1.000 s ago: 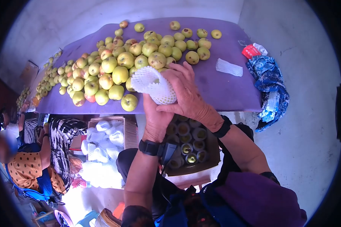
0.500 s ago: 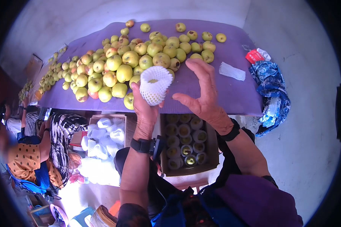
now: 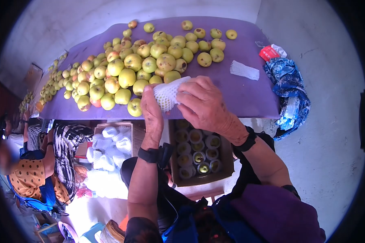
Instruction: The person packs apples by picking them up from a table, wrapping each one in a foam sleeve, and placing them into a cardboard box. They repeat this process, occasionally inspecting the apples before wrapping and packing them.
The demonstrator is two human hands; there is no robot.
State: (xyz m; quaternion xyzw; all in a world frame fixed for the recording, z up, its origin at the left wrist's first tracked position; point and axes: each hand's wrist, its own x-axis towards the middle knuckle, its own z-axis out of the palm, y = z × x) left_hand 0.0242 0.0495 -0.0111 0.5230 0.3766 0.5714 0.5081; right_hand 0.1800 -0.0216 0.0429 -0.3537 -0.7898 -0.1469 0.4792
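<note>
Purple surface across the top of the frame, box of wrapped fruit lower centre. Right hand was wide open a moment ago, now it's closed with the left hand around the foam net mid-frame, so the wrap looks snugged down.

Bright, even daylight from above; shadows soft and short. Fisheye lens: black vignette at every corner, bench edges bowed. Glare blows out the floor at lower left. Centre sharp; left margin smeared.

Loose apples, purple mat, blue cloth, spare foam sleeve
</note>
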